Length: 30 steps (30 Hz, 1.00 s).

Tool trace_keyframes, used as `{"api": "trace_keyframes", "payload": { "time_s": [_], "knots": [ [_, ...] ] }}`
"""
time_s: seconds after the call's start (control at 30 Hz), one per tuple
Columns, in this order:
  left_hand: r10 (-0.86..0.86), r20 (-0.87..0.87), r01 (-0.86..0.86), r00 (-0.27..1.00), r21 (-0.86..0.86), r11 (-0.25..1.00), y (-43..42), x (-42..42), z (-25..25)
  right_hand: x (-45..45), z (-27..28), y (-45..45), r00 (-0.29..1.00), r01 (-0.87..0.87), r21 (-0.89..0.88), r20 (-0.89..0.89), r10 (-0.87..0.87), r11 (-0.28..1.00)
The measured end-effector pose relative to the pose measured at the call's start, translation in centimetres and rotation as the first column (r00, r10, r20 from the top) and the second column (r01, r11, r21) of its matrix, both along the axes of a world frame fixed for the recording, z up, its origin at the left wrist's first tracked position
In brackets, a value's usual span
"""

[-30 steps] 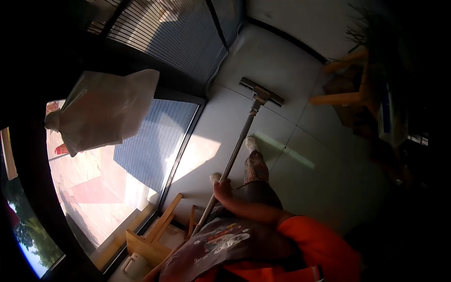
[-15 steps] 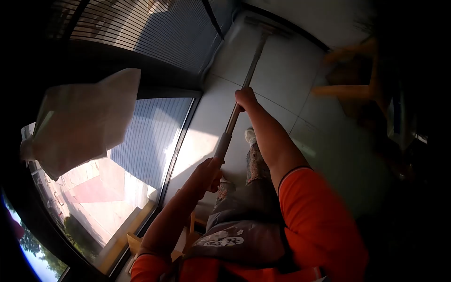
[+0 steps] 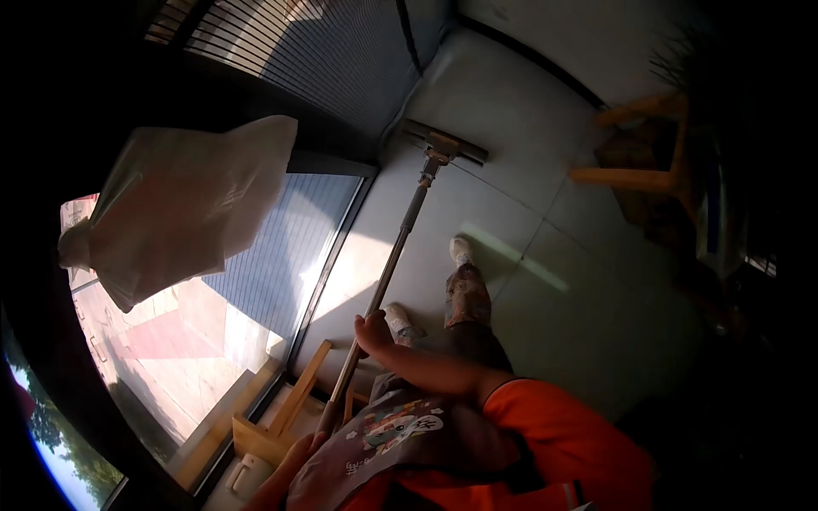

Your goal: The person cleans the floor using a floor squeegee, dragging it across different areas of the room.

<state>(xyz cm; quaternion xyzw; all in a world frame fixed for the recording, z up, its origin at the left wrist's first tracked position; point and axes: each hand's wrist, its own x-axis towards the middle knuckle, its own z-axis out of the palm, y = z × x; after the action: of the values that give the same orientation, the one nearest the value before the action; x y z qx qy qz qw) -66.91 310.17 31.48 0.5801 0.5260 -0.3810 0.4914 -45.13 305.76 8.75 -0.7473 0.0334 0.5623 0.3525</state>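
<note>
A long metal mop pole [image 3: 388,277] runs from its flat, wide head [image 3: 444,146] on the grey floor tiles down to my body. My right hand [image 3: 373,333] is wrapped round the middle of the pole, just above my shoe. Lower down, near the pole's end beside my apron, my left hand [image 3: 308,446] closes on the grip; it is partly in shadow. The mop head lies flat near the glass door's frame corner.
A pale plastic bag [image 3: 192,204] hangs at the left before the glass. Wooden furniture [image 3: 264,439] with a light jug [image 3: 248,477] stands lower left. A wooden stool [image 3: 630,178] and dark plants are at the right. My shoes [image 3: 461,249] are on the tiles.
The mop head went out toward the far wall, then came back toward me and now sits further left than at first. Both hands have drawn back toward my body with the pole.
</note>
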Motion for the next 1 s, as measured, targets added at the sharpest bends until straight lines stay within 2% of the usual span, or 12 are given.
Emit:
{"api": "trace_keyframes", "payload": {
  "time_s": [0.07,0.1,0.13,0.23,0.43,0.6,0.63,0.73,0.8,0.83,0.9,1.0],
  "knots": [
    [-0.008,0.03,0.009,1.0,-0.035,0.999,2.1,6.5,-1.0,5.3,-2.8,2.5,0.997,0.037,0.003,0.066,-0.037,0.999],
    [0.245,-0.288,-0.298,0.926,-0.157,0.941,3.3,14.7,0.6,8.6,-4.2,3.6,0.993,0.056,0.002,0.1,-0.056,0.998],
    [0.457,-0.29,-0.524,0.841,-0.226,0.821,4.1,15.8,-1.8,12.1,-5.6,4.6,0.987,0.141,0.016,0.075,-0.142,0.99],
    [0.222,-0.113,-0.241,0.968,-0.206,0.948,5.5,24.7,-5.7,21.4,-10.3,6.3,0.95,0.128,-0.013,0.29,-0.119,0.992],
    [0.389,0.214,-0.277,0.896,-0.415,0.867,2.2,34.7,-12.1,37.6,-19.9,4.9,0.927,-0.182,-0.144,0.305,0.219,0.973],
    [0.265,0.17,-0.196,0.949,-0.337,0.921,0.0,17.8,-15.4,23.6,-12.3,2.6,0.962,0.066,-0.074,0.269,-0.044,0.995],
    [0.476,-0.043,-0.468,0.878,-0.277,0.839,0.0,15.4,-11.6,18.9,-10.7,2.0,0.975,0.079,-0.052,0.213,-0.066,0.996],
    [0.594,-0.061,-0.57,0.802,-0.379,0.729,-2.0,-1.3,-7.9,5.7,-2.4,-0.3,0.996,0.018,-0.004,-0.09,-0.018,1.0],
    [0.13,0.017,-0.128,0.991,-0.095,0.987,-2.3,-2.0,-0.5,-4.0,-2.2,-2.8,0.994,0.012,0.04,-0.108,-0.007,0.999],
    [0.114,-0.05,-0.118,0.992,-0.08,0.99,-2.9,-5.8,-0.5,-8.4,-2.2,-3.7,0.999,-0.048,0.027,-0.021,0.048,0.999],
    [0.114,-0.123,-0.122,0.986,-0.062,0.991,-3.5,-9.2,-0.6,-9.2,0.1,-3.9,0.928,-0.085,0.173,-0.344,0.141,0.981],
    [0.062,-0.092,-0.066,0.994,-0.043,0.997,-4.0,-10.2,-3.3,-5.6,2.3,-2.9,0.992,-0.098,0.073,-0.076,0.104,0.992]
  ]
}}
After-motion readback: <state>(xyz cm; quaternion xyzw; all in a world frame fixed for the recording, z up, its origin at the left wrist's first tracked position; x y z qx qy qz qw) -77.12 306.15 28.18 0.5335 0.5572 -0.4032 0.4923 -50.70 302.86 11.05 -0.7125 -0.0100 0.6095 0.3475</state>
